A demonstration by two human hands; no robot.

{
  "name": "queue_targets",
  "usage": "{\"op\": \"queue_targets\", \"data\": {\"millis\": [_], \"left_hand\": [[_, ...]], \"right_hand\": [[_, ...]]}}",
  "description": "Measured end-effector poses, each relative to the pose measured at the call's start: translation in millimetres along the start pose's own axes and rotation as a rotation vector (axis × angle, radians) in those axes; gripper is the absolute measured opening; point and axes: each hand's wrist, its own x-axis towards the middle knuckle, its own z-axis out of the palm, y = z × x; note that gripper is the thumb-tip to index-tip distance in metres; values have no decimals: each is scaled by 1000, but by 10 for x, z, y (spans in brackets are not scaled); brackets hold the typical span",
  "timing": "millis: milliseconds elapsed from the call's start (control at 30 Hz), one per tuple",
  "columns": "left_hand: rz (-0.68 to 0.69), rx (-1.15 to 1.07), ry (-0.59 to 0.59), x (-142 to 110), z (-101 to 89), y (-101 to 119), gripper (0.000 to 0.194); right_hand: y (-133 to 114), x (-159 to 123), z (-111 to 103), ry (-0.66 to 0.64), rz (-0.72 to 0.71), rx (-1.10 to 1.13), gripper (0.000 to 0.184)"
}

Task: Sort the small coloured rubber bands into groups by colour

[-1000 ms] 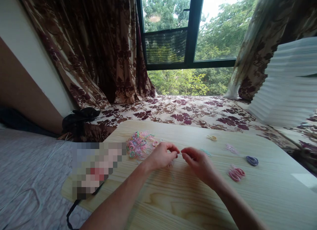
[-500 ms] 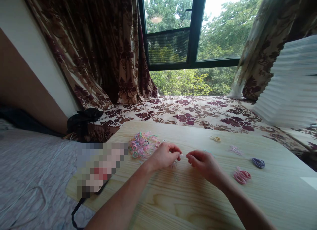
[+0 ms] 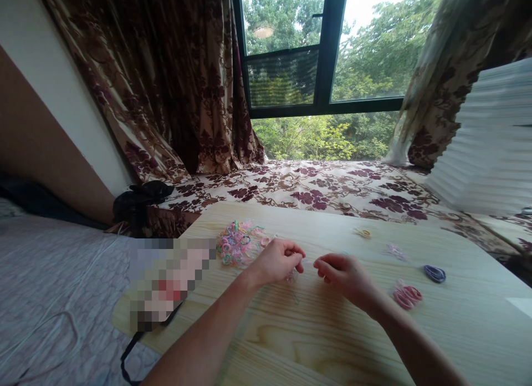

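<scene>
My left hand (image 3: 279, 262) is closed in a pinch above the wooden tabletop. Pale, see-through hair ties (image 3: 293, 275) show just under its fingers, and they appear to be gripped there. A short gap to the right, my right hand (image 3: 341, 270) has thumb and fingers pressed together; whatever is between them is too small to make out. Left of my left hand lies a loose heap of multicoloured hair ties (image 3: 235, 245), pink, green and yellow among them. Behind my right hand a bit of pale teal (image 3: 347, 253) shows, mostly hidden.
Small separate groups lie on the right of the table (image 3: 465, 325): yellow hair ties (image 3: 364, 233), pale lilac ones (image 3: 394, 252), purple ones (image 3: 434, 273) and pinkish-red ones (image 3: 408, 295). A blurred-out item (image 3: 172, 289) with a black strap sits at the left edge.
My right hand has drawn slightly to the right, so the gap between the fingertips is a little wider. My left hand and the hair tie groups look the same.
</scene>
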Motion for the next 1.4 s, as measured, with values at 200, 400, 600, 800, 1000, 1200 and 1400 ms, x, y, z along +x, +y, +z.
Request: {"op": "queue_targets", "data": {"millis": [200, 400, 600, 800, 1000, 1200, 1400], "left_hand": [[38, 101, 2, -5, 7, -46, 24], [148, 372, 38, -53, -21, -18, 22], [187, 535, 150, -54, -98, 34, 21], [169, 623, 160, -52, -82, 17, 20], [194, 675, 150, -67, -39, 5, 18], [226, 695, 153, -64, -32, -24, 17], [240, 694, 158, -64, -14, -22, 18]], "right_hand": [[23, -17, 2, 15, -48, -119, 29], [4, -66, -5, 7, -117, -313, 29], [-43, -96, -29, 12, -101, -490, 28], [-11, -99, -101, 13, -38, -598, 24], [7, -96, -71, -33, -53, -573, 18], [-32, -131, 24, -37, -108, -644, 19], [-1, -126, -308, -35, -102, -590, 19]]}}
